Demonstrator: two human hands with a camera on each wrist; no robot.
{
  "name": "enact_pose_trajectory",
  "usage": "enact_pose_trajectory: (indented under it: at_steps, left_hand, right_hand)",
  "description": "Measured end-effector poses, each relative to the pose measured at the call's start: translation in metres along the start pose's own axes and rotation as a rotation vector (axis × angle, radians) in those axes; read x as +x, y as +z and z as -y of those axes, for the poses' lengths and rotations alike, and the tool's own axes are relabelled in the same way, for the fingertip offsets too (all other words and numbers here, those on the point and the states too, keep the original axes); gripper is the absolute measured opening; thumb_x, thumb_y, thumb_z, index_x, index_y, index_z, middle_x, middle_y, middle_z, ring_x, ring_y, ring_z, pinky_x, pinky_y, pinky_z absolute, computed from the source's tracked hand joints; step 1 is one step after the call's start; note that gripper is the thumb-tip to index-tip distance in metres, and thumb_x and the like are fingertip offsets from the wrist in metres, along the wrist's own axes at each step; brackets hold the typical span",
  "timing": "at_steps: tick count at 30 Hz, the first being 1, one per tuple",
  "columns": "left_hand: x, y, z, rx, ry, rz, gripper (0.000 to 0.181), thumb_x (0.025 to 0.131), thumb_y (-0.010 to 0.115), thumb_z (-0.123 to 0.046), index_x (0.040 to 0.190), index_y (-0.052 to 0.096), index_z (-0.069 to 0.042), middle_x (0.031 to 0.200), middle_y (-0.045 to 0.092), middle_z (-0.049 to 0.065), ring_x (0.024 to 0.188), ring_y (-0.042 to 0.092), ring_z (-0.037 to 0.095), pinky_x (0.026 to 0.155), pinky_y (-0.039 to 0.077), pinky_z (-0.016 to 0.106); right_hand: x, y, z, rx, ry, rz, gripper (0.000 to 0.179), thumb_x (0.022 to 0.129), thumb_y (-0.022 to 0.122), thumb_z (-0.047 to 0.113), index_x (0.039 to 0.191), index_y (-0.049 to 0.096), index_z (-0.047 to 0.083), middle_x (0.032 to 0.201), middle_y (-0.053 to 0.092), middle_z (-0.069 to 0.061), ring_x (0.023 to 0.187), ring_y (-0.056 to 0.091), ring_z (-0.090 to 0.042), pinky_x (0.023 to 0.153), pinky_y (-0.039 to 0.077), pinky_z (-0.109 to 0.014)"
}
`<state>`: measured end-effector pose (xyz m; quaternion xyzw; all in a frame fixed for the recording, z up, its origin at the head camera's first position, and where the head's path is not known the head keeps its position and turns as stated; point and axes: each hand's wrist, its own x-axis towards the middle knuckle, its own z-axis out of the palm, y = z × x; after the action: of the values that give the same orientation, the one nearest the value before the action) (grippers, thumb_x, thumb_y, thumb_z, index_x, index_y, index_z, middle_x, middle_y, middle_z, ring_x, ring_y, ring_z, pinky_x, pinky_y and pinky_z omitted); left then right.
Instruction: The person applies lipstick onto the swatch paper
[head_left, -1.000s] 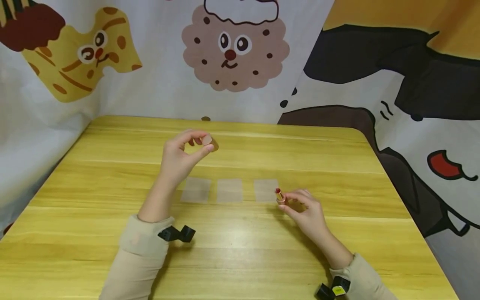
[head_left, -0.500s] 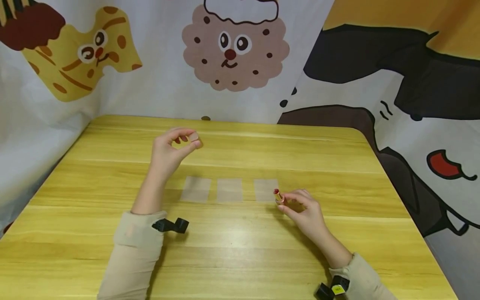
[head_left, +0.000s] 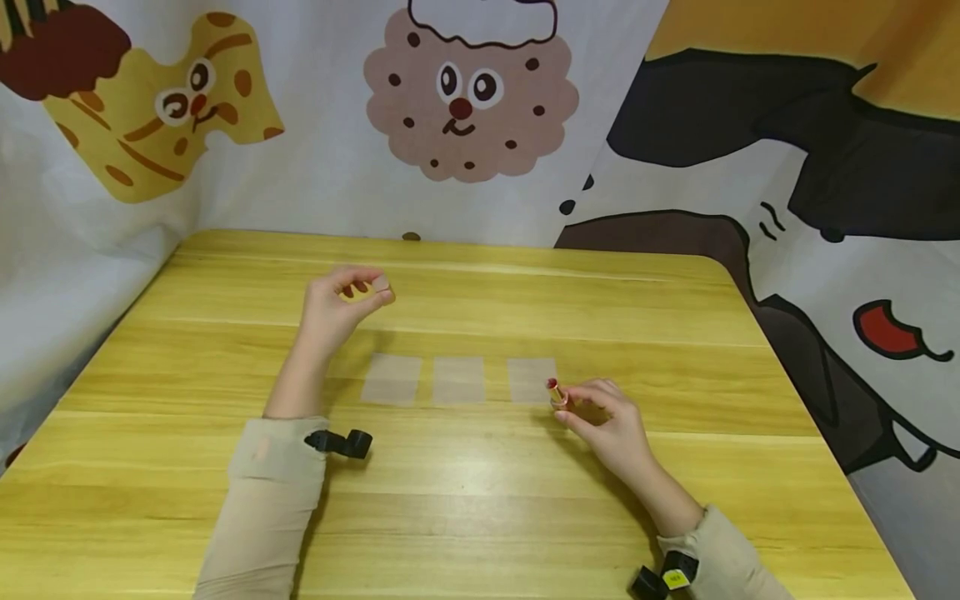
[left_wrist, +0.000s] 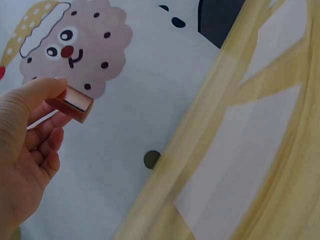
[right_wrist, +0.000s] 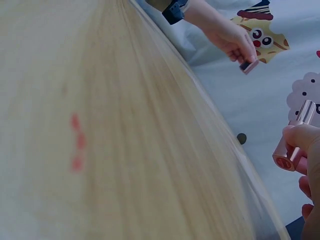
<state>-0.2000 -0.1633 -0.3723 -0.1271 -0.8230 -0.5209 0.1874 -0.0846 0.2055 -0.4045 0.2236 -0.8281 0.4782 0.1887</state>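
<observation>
Two hands, the left hand (head_left: 330,310) and the right hand (head_left: 624,425), are well apart above a wooden desk (head_left: 465,500), each pinching something between thumb and fingers. With the middle pale square (head_left: 459,380) as the clock's centre in the head view, the left hand is at 10 o'clock, gripping a rose-gold cap (head_left: 382,284) on its own 2 o'clock side. The right hand, just past 3 o'clock, holds a lipstick (head_left: 560,400) on its own 10 o'clock side, red tip exposed. The right pale square (head_left: 529,379) lies at 3 o'clock, the left pale square (head_left: 391,379) at 9. A printed cloth (head_left: 315,192) hangs behind the desk, toward 12.
</observation>
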Motion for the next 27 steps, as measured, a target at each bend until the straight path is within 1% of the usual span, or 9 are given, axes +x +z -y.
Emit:
enact_pose_trajectory:
  at_steps: [3, 6, 12, 17, 23, 27]
  left_hand:
    - [0.000, -0.001, 0.006, 0.014, -0.037, 0.042, 0.028, 0.082, 0.078, -0.018, 0.103, 0.072, -0.001, 0.099, 0.067, 0.010, 0.089, 0.054, 0.024, 0.077, 0.036, 0.033]
    - [-0.001, -0.001, 0.011, 0.021, -0.087, 0.080, 0.030, 0.083, 0.077, -0.021, 0.106, 0.071, -0.002, 0.101, 0.067, 0.009, 0.090, 0.053, 0.023, 0.077, 0.036, 0.032]
    - [-0.004, -0.001, 0.023, 0.023, -0.168, 0.113, 0.029, 0.084, 0.076, -0.023, 0.105, 0.071, -0.003, 0.100, 0.066, 0.009, 0.084, 0.048, 0.021, 0.069, 0.036, 0.031]
    - [-0.005, -0.001, 0.031, 0.033, -0.208, 0.141, 0.027, 0.084, 0.076, -0.023, 0.103, 0.071, -0.004, 0.097, 0.065, 0.009, 0.082, 0.046, 0.023, 0.068, 0.037, 0.034]
    - [-0.006, 0.000, 0.035, 0.027, -0.254, 0.180, 0.028, 0.084, 0.076, -0.023, 0.105, 0.071, -0.005, 0.103, 0.065, 0.010, 0.089, 0.049, 0.023, 0.070, 0.040, 0.035]
    - [-0.007, 0.000, 0.040, 0.020, -0.274, 0.193, 0.029, 0.085, 0.075, -0.022, 0.108, 0.071, -0.004, 0.106, 0.065, 0.011, 0.092, 0.049, 0.023, 0.070, 0.040, 0.034]
  right_hand:
    - [0.000, 0.000, 0.000, 0.000, 0.007, 0.003, 0.030, 0.066, 0.079, -0.015, 0.093, 0.071, -0.005, 0.088, 0.067, -0.011, 0.087, 0.057, -0.018, 0.077, 0.044, -0.019]
    - [-0.001, 0.000, 0.001, -0.002, 0.015, 0.005, 0.030, 0.066, 0.079, -0.015, 0.093, 0.071, -0.004, 0.088, 0.067, -0.011, 0.087, 0.057, -0.018, 0.077, 0.044, -0.019]
    - [-0.001, 0.001, 0.002, -0.004, 0.023, 0.008, 0.030, 0.065, 0.080, -0.014, 0.092, 0.071, -0.004, 0.089, 0.067, -0.011, 0.089, 0.057, -0.016, 0.079, 0.044, -0.018]
    - [-0.001, 0.001, 0.002, 0.002, 0.025, 0.012, 0.030, 0.065, 0.080, -0.015, 0.092, 0.071, -0.004, 0.090, 0.067, -0.011, 0.089, 0.057, -0.016, 0.078, 0.045, -0.017]
    - [-0.002, 0.001, 0.002, 0.002, 0.033, 0.016, 0.029, 0.066, 0.080, -0.014, 0.091, 0.071, -0.003, 0.090, 0.067, -0.011, 0.089, 0.057, -0.016, 0.077, 0.045, -0.017]
    - [-0.002, 0.000, 0.003, 0.001, 0.037, 0.021, 0.029, 0.066, 0.080, -0.014, 0.091, 0.071, -0.003, 0.090, 0.067, -0.011, 0.089, 0.057, -0.016, 0.077, 0.046, -0.017]
